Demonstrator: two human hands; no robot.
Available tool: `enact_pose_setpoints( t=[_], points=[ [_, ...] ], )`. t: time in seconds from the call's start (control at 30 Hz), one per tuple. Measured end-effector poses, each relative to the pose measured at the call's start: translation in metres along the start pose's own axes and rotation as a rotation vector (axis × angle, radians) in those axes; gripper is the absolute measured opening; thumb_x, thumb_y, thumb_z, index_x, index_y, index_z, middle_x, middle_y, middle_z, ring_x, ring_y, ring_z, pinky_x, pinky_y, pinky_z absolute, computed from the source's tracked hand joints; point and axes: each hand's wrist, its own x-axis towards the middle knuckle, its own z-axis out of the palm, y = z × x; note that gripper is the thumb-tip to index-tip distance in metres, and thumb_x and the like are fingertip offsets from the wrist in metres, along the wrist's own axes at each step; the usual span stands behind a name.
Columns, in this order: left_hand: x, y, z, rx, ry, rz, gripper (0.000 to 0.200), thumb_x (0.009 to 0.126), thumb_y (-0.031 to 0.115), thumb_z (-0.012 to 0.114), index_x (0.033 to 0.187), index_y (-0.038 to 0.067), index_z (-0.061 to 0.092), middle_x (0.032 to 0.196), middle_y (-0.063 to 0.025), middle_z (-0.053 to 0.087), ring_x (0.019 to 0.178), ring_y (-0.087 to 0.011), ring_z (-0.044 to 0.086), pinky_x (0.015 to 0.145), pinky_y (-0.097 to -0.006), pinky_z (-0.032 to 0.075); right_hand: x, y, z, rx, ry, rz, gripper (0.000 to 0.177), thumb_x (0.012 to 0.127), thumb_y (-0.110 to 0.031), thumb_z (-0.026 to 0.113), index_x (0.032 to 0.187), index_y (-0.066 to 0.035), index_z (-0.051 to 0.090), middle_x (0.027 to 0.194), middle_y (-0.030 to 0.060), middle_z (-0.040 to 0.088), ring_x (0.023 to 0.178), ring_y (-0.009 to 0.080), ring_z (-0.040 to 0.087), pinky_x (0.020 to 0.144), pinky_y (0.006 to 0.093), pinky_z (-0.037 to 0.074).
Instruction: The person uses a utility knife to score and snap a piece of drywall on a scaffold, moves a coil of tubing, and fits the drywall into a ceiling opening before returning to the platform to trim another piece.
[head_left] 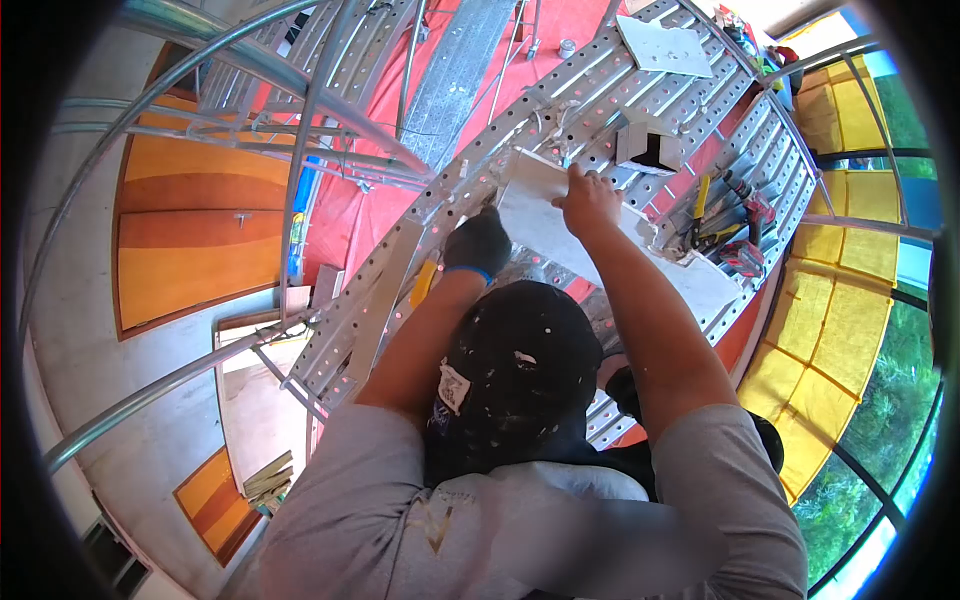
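Observation:
A broken-edged white board, like plasterboard, lies across a perforated metal scaffold deck. My left hand, in a dark glove with a blue cuff, is closed at the board's left end, thumb against its edge. Its fingertips are hidden. My bare right hand grips the board's far edge, fingers curled and thumb on the face. A yellow-handled tool rests on the deck beside my left wrist. Black paint-spotted cloth, apparently over my knee, shows between my forearms and covers the deck behind it.
Right of the board lie a red-and-black power drill, a second red tool and a yellow-handled tool. A black-and-white box-like piece and another white board sit farther off. Scaffold tubes cross at left.

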Motion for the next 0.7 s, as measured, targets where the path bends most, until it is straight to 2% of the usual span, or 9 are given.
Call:
enact_pose_setpoints(
  t=[0.1, 0.2, 0.33, 0.37, 0.43, 0.53, 0.6, 0.63, 0.7],
  points=[
    [-0.03, -0.01, -0.013, 0.009, -0.088, -0.078, 0.028, 0.093, 0.024, 0.053, 0.113, 0.005, 0.059, 0.108, -0.0303, 0.069, 0.101, -0.0485, 0.068, 0.088, -0.0603, 0.052, -0.004, -0.002, 0.006, -0.023, 0.059, -0.006, 0.053, 0.089, -0.037, 0.076, 0.133, -0.015, 0.055, 0.129, 0.009, 0.064, 0.126, 0.0324, 0.059, 0.104, 0.0541, 0.043],
    [-0.03, -0.002, -0.016, 0.045, -0.036, -0.062, 0.029, 0.093, 0.021, 0.052, 0.112, 0.002, 0.062, 0.106, -0.0264, 0.072, 0.099, -0.0427, 0.072, 0.087, -0.0543, 0.055, -0.002, -0.003, 0.008, -0.016, 0.034, 0.006, 0.053, 0.089, -0.038, 0.076, 0.132, -0.015, 0.056, 0.128, 0.0086, 0.064, 0.125, 0.0323, 0.059, 0.104, 0.0546, 0.043],
    [0.007, 0.006, -0.003, 0.037, 0.077, 0.075, 0.026, 0.092, 0.021, 0.051, 0.106, 0.003, 0.065, 0.097, -0.0267, 0.073, 0.096, -0.0427, 0.072, 0.086, -0.0542, 0.055, -0.004, -0.002, 0.003, -0.012, 0.012, -0.002, 0.057, 0.089, -0.04, 0.076, 0.133, -0.014, 0.052, 0.129, 0.0111, 0.065, 0.129, 0.0332, 0.057, 0.103, 0.0533, 0.044],
    [-0.002, 0.001, 0.0, 0.019, 0.066, 0.003, 0.026, 0.092, 0.021, 0.051, 0.107, 0.003, 0.064, 0.098, -0.0265, 0.073, 0.095, -0.0421, 0.073, 0.085, -0.0544, 0.056, -0.006, -0.001, 0.004, -0.024, 0.016, -0.006, 0.055, 0.089, -0.04, 0.076, 0.132, -0.014, 0.053, 0.128, 0.0105, 0.065, 0.127, 0.0327, 0.058, 0.103, 0.0533, 0.044],
    [-0.029, -0.019, 0.004, 0.051, 0.039, 0.001, 0.026, 0.092, 0.021, 0.051, 0.108, 0.003, 0.063, 0.096, -0.0259, 0.073, 0.094, -0.0416, 0.073, 0.084, -0.0546, 0.056, -0.006, -0.002, 0.005, -0.032, 0.035, -0.014, 0.051, 0.09, -0.038, 0.076, 0.131, -0.015, 0.056, 0.126, 0.0094, 0.065, 0.124, 0.0316, 0.06, 0.102, 0.0534, 0.045],
    [-0.038, -0.014, -0.003, 0.063, -0.002, -0.039, 0.027, 0.092, 0.021, 0.053, 0.11, 0.003, 0.062, 0.096, -0.0253, 0.074, 0.093, -0.0416, 0.073, 0.083, -0.0552, 0.056, -0.002, -0.004, 0.006, -0.009, 0.012, 0.01, 0.056, 0.089, -0.041, 0.076, 0.132, -0.013, 0.053, 0.127, 0.0116, 0.065, 0.128, 0.0333, 0.057, 0.103, 0.0536, 0.043],
    [-0.014, -0.001, -0.008, 0.053, 0.032, -0.006, 0.027, 0.092, 0.021, 0.053, 0.11, 0.003, 0.062, 0.096, -0.0256, 0.073, 0.094, -0.042, 0.073, 0.083, -0.055, 0.056, -0.002, -0.004, 0.008, -0.007, 0.02, -0.008, 0.055, 0.089, -0.04, 0.076, 0.132, -0.014, 0.053, 0.128, 0.0109, 0.064, 0.127, 0.0331, 0.058, 0.103, 0.0537, 0.044],
    [0.002, -0.002, -0.001, 0.092, 0.077, 0.087, 0.026, 0.092, 0.022, 0.054, 0.11, 0.004, 0.062, 0.097, -0.0253, 0.073, 0.095, -0.0415, 0.073, 0.083, -0.0542, 0.056, -0.003, -0.003, 0.009, -0.007, 0.029, -0.008, 0.054, 0.089, -0.039, 0.077, 0.131, -0.014, 0.054, 0.128, 0.0103, 0.064, 0.126, 0.0327, 0.059, 0.103, 0.0533, 0.044],
    [-0.001, -0.005, 0.004, 0.061, 0.043, 0.025, 0.027, 0.093, 0.021, 0.053, 0.111, 0.004, 0.062, 0.099, -0.0251, 0.073, 0.095, -0.0415, 0.073, 0.083, -0.054, 0.056, -0.002, 0.0, 0.009, -0.022, 0.045, -0.01, 0.052, 0.089, -0.038, 0.077, 0.131, -0.015, 0.056, 0.127, 0.0097, 0.064, 0.125, 0.0325, 0.06, 0.102, 0.053, 0.044]
  ],
)
